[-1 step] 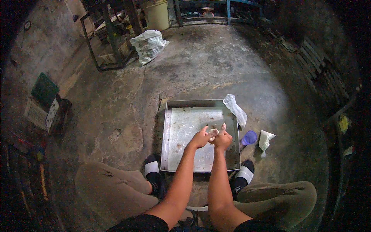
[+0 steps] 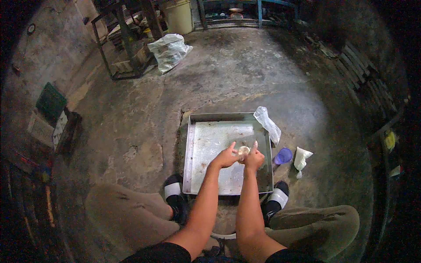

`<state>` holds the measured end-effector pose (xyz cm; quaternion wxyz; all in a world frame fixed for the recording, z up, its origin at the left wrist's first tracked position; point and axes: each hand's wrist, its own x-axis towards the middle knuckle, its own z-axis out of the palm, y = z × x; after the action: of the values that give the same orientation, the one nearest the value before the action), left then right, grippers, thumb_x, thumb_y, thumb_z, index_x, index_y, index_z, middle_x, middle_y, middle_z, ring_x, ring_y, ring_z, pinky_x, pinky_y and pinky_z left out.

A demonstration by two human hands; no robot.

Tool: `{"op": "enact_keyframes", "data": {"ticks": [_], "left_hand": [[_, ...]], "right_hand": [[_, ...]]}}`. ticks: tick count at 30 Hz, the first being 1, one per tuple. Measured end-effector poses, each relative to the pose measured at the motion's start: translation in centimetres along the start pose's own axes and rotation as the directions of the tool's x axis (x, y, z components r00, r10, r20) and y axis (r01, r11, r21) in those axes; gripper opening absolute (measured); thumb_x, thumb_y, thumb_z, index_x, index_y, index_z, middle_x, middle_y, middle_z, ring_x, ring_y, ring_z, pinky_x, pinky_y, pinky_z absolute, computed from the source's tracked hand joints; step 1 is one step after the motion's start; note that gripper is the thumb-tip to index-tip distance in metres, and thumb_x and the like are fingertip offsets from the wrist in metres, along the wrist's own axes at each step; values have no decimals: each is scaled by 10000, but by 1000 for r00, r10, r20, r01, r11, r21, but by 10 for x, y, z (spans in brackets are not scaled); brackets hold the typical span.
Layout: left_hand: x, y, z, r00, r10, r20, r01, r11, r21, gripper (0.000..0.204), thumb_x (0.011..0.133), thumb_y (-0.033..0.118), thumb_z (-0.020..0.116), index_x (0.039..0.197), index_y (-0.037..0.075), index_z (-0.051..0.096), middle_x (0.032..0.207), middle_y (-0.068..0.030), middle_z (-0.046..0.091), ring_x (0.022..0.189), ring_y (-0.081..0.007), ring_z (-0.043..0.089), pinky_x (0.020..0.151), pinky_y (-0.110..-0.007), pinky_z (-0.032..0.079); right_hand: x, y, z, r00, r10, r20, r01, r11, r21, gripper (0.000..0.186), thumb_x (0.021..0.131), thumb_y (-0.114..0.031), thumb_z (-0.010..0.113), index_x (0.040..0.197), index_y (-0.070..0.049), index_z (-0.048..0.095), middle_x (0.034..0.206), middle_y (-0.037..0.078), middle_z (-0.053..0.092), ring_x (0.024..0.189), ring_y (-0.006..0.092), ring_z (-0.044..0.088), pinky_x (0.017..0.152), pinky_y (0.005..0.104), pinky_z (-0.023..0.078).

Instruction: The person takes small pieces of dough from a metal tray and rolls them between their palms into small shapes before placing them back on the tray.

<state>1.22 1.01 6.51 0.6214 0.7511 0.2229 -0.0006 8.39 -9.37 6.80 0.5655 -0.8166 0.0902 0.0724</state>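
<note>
I sit low over a shallow square metal tray [image 2: 210,131] that lies on the concrete floor between my feet. My left hand [image 2: 225,158] and my right hand [image 2: 255,159] meet above the tray's right half. Between their fingertips they pinch a small pale round lump [image 2: 244,150]. Each hand has one finger raised. What the lump is made of cannot be told.
A clear plastic bag [image 2: 268,124] lies across the tray's right rim. A small blue cup [image 2: 283,155] and a white pouch [image 2: 302,158] sit to its right. A white sack [image 2: 169,50], a metal rack [image 2: 118,48] and a yellow bin [image 2: 180,15] stand far back; a green crate [image 2: 50,103] is at left.
</note>
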Motion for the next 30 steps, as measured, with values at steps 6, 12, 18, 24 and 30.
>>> {"op": "enact_keyframes", "data": {"ticks": [6,12,18,24,30], "left_hand": [[9,10,13,979,200,33,-157,852,-499,451,919,267,634,1292,42,516,1166,-71,608,1041,-172,588,897,-304,478],[2,11,-8,815,-337,-472,-327,404,-854,522,932,503,529,629,79,501,633,-47,521,585,-169,512,637,-301,468],[-6,16,-40,805,-349,-480,-460,143,-876,624,903,577,519,499,184,252,479,14,249,436,-152,279,521,-279,402],[5,12,-3,851,-194,-489,-392,384,-836,589,937,587,443,568,134,368,539,-12,374,513,-145,395,520,-273,351],[22,-5,-1,537,-267,-800,-462,701,-543,503,992,509,362,1010,24,494,838,-99,521,751,-179,520,741,-309,426]], "right_hand": [[17,21,21,989,106,99,-116,988,104,673,940,-533,431,750,55,696,697,237,661,653,354,656,643,475,483],[-25,-38,27,890,-223,397,296,946,-131,726,972,-546,282,839,43,685,803,293,645,826,464,625,747,525,460],[-20,-31,37,891,-224,395,171,972,164,658,967,-552,360,1102,34,629,965,240,667,897,331,650,808,423,478],[-20,-16,48,697,7,717,-419,816,400,677,971,-569,356,1318,-1,477,1173,203,584,1023,230,587,893,333,446],[-45,-27,47,796,-180,577,5,957,292,641,968,-538,379,907,7,712,851,147,692,827,210,628,784,355,460]]}}
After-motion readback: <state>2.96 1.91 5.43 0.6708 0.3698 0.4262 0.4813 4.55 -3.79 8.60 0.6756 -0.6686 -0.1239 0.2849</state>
